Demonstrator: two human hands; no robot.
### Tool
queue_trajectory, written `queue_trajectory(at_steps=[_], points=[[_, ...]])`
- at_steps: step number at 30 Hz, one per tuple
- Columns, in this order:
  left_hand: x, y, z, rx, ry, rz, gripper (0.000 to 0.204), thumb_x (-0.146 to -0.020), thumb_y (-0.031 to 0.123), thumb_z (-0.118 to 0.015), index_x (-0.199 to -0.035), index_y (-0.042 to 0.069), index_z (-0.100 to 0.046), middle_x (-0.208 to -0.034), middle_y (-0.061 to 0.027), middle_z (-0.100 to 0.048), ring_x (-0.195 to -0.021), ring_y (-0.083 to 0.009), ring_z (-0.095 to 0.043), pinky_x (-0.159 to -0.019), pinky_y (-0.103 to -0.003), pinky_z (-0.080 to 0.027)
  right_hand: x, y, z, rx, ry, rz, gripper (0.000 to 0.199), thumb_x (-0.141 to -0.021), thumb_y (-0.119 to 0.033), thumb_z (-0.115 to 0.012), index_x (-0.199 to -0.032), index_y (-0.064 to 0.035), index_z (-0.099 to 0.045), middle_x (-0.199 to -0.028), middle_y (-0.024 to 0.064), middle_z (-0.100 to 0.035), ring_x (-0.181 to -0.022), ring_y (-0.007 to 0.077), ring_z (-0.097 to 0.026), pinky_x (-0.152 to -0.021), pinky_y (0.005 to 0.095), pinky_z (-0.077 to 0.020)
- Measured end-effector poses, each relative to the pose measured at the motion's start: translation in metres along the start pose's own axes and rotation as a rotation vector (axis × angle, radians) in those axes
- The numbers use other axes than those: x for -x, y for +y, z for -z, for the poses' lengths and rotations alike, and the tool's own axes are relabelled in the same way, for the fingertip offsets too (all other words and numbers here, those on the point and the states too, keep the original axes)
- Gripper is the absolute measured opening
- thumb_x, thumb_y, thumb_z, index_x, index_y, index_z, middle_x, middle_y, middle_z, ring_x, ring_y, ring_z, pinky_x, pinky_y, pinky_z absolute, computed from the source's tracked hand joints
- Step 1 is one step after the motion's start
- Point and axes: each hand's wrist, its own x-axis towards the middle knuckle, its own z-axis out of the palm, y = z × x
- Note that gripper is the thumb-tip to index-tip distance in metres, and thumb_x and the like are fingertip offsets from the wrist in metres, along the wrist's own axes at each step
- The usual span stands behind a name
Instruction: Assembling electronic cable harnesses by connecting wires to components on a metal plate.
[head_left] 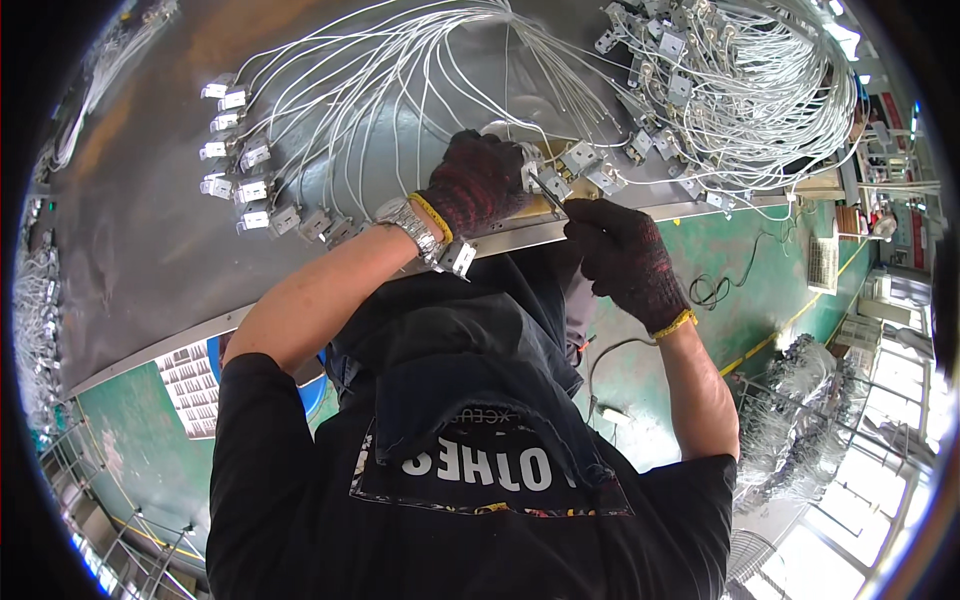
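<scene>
My left hand [475,185], in a dark red and black knitted glove, is closed on a small metal bracket [531,168] with a white wire, just above the table's near edge. From my right hand [625,252], gloved alike and closed, a thin straight metal tool [548,193] points up and left to that bracket. Its handle is hidden in the fist. Several loose brackets [580,157] on white wires lie just beyond, right of the left hand. More wired brackets [254,190] are lined up at the left, some close to my left wrist.
A bundle of white wires [440,22] fans out across the grey metal table [150,240]. At the far right lies a large heap of coiled white wires [790,90] with brackets. Beyond the near edge is green floor [720,260] with a dark cable [712,290].
</scene>
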Motion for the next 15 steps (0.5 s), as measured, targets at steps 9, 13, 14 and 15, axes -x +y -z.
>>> queue_trajectory(at_steps=[9, 13, 14, 15], points=[[-0.001, 0.009, 0.010, -0.029, -0.119, 0.047, 0.053, -0.078, 0.047, -0.079, -0.120, 0.016, -0.069, -0.107, -0.0086, -0.075, -0.102, -0.0284, -0.069, -0.093, -0.043, -0.050, -0.002, 0.003, 0.010, -0.213, -0.125, -0.123, 0.035, -0.099, -0.017, -0.063, -0.129, 0.0005, -0.066, -0.091, 0.0031, -0.073, -0.059, 0.0065, -0.058, -0.045, 0.0236, -0.0460], [0.006, 0.001, -0.001, -0.004, 0.036, -0.003, 0.055, -0.077, 0.047, -0.081, -0.121, 0.016, -0.069, -0.109, -0.0079, -0.074, -0.102, -0.0281, -0.069, -0.094, -0.042, -0.050, -0.002, -0.004, 0.015, -0.216, -0.133, -0.133, 0.035, -0.099, -0.016, -0.063, -0.129, 0.0010, -0.065, -0.090, 0.0032, -0.072, -0.058, 0.0069, -0.057, -0.045, 0.0237, -0.0454], [0.005, -0.001, -0.002, 0.026, 0.023, -0.009, 0.050, -0.080, 0.047, -0.078, -0.120, 0.016, -0.069, -0.107, -0.0075, -0.074, -0.104, -0.0278, -0.068, -0.094, -0.043, -0.048, -0.001, -0.006, 0.017, -0.237, -0.149, -0.141, 0.032, -0.099, -0.017, -0.063, -0.125, 0.0011, -0.067, -0.080, 0.0023, -0.067, -0.057, 0.0063, -0.057, -0.046, 0.0240, -0.0439], [0.005, -0.002, -0.002, 0.057, 0.010, -0.015, 0.046, -0.084, 0.046, -0.075, -0.119, 0.017, -0.069, -0.105, -0.0071, -0.073, -0.105, -0.0274, -0.067, -0.094, -0.045, -0.046, -0.001, -0.008, 0.018, -0.258, -0.164, -0.150, 0.029, -0.099, -0.018, -0.064, -0.120, 0.0012, -0.068, -0.070, 0.0014, -0.062, -0.057, 0.0058, -0.056, -0.047, 0.0244, -0.0424]])
